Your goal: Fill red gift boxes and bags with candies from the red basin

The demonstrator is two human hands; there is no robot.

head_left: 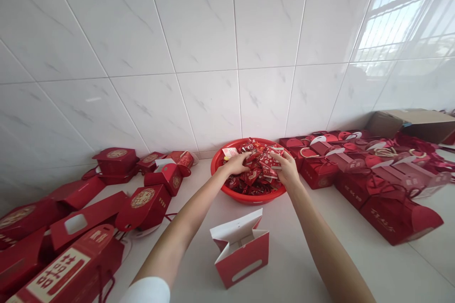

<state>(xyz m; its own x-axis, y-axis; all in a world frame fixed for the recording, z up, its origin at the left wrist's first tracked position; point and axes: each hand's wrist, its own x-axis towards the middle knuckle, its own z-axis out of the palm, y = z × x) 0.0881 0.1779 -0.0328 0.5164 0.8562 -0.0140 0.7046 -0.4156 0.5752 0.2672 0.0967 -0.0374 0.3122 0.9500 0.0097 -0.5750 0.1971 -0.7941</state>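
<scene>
A red plastic basket (219,183) full of small red wrapped packets (250,177) stands against the wall. My left hand (237,164) reaches in over its left side, thumb and fingers apart, touching the packets. At the right side, my right hand (288,170) pinches a red packet with white dots (270,162) between thumb and fingers. In front of the basket, between my forearms, an open red paper box (245,258) stands upright with its white inside showing. What lies at its bottom is mostly hidden.
Several red gift boxes (144,206) lie in a loose group at the left. More red boxes with cord handles (387,213) stand in rows at the right. A brown cardboard box (401,125) sits at the far right, by the tiled wall (206,109).
</scene>
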